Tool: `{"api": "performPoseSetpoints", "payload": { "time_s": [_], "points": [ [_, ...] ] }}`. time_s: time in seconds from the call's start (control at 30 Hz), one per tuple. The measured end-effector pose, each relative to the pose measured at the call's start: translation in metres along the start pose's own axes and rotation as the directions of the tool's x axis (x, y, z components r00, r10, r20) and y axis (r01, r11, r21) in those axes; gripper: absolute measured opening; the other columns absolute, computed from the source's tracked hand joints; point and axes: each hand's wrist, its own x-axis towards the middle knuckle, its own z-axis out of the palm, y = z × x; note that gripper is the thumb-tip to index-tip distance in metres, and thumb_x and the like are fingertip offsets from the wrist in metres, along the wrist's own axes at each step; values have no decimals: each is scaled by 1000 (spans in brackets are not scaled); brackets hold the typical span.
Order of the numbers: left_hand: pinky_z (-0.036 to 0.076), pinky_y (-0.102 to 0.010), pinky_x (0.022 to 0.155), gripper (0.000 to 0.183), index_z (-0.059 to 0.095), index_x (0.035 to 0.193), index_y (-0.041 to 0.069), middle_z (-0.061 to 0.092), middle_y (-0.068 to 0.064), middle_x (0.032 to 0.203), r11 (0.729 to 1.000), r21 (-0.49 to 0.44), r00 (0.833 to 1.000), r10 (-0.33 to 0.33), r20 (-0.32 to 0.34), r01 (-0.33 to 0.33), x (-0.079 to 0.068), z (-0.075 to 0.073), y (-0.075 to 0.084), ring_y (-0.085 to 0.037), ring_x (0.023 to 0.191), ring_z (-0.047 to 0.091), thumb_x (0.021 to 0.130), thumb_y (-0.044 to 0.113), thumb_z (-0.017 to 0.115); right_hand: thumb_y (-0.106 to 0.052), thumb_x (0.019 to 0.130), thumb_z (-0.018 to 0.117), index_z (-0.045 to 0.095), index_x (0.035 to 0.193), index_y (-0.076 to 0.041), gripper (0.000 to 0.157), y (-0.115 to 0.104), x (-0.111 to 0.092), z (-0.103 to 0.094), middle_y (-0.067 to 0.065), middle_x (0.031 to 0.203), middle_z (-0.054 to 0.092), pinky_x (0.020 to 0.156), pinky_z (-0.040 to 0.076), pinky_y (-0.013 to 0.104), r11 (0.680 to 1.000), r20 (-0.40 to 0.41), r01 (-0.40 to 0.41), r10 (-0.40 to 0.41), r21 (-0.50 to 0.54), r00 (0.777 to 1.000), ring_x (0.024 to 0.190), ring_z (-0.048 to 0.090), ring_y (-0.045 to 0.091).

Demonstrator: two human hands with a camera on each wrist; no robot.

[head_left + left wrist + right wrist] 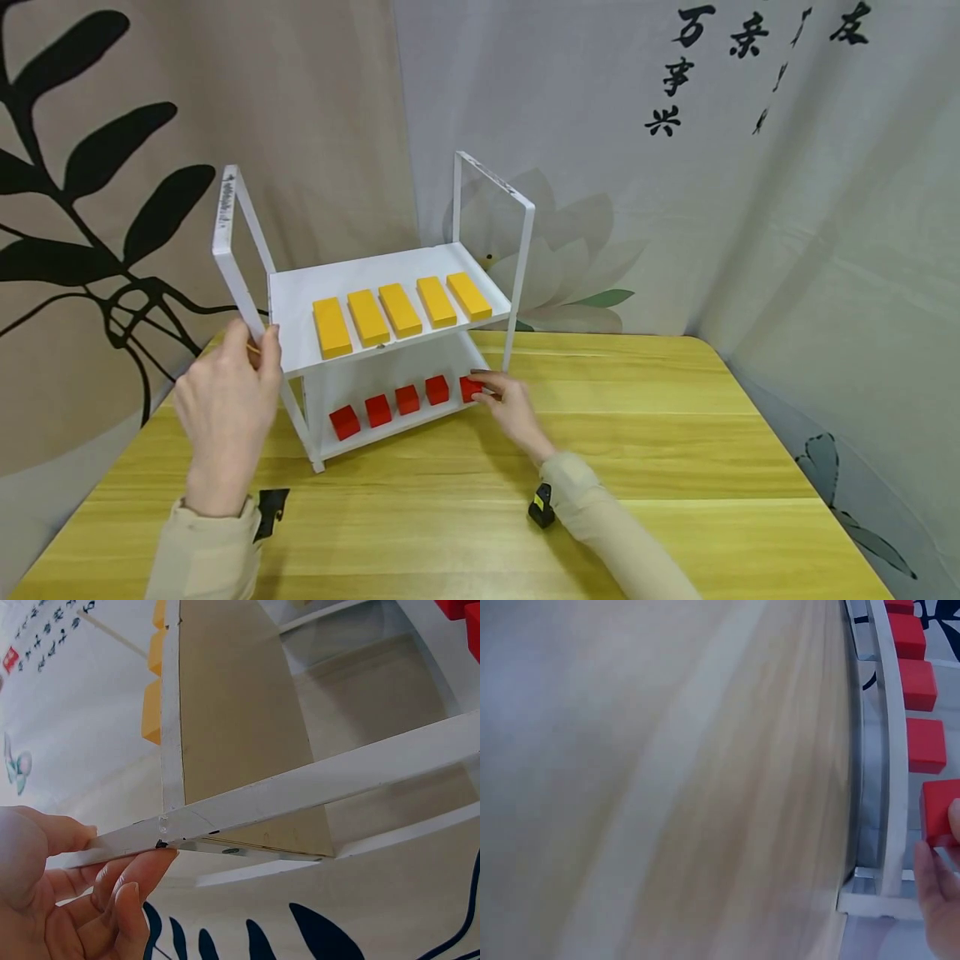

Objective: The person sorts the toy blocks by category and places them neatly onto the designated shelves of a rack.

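Note:
A white two-tier rack [360, 273] stands on the table, one side frame at each end. My left hand [228, 408] grips its front left post, with thumb and fingers on either side of the post [270, 801] in the left wrist view. At the right end of the lower shelf, my right hand [513, 412] pinches a red block [937, 811] between thumb and fingers. Several more red blocks [407, 400] sit in a row to its left. On the upper shelf, several yellow rectangular blocks [400, 310] lie side by side.
The wood-grain table [645, 442] extends in front of the rack and to its right. Behind hang curtains [570, 100] printed with leaves, a flower and black characters. A black device [542, 506] is at my right wrist, another [271, 512] at my left.

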Motion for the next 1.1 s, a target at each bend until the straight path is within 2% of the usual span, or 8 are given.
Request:
{"api": "performPoseSetpoints", "payload": {
  "time_s": [0.27, 0.57, 0.8, 0.97, 1.1],
  "points": [
    [20, -28, 38, 33, 55, 80, -6, 60, -23, 60, 1000, 1, 1000, -2, -6, 2, -1, -1, -1, -25, 35, 34, 95, 23, 55, 4, 87, 61, 65, 117, 1, 30, 0, 10, 12, 20, 129, 59, 89, 52, 31, 999, 42, -21, 20, 31, 999, 116, 61, 31],
    [20, -29, 38, 33, 55, 80, -6, 60, -23, 60, 1000, 3, 1000, -3, -8, 3, -1, -1, -1, -26, 36, 34, 95, 23, 54, 5, 86, 61, 65, 116, 1, 30, 1, 15, 17, 22, 127, 60, 87, 53, 33, 999, 22, 15, -14, -50, 1000, 113, 63, 32],
    [20, -29, 39, 35, 54, 80, -6, 59, -22, 59, 1000, 8, 1000, -7, -23, 7, -1, 0, 0, -27, 36, 36, 96, 25, 54, 6, 89, 57, 63, 120, -1, 32, 1, 15, 13, 20, 137, 53, 90, 52, 32, 992, 52, 25, -19, -127, 998, 122, 56, 32],
    [18, -29, 38, 32, 56, 85, -7, 60, -22, 62, 998, 58, 999, -3, -54, 6, -7, -2, 9, -29, 35, 36, 96, 23, 55, 4, 90, 56, 62, 122, -2, 33, -4, 7, 5, 19, 138, 52, 86, 54, 31, 971, 70, 99, -85, -218, 994, 124, 54, 31],
    [16, -28, 36, 28, 59, 95, -8, 62, -24, 68, 993, 118, 993, -5, -120, 19, -19, -6, 22, -30, 33, 36, 95, 19, 54, 3, 90, 56, 61, 122, 0, 33, -12, -9, -7, 19, 134, 56, 81, 56, 31, 953, 74, 181, -168, -245, 983, 118, 59, 32]
  ]
}}
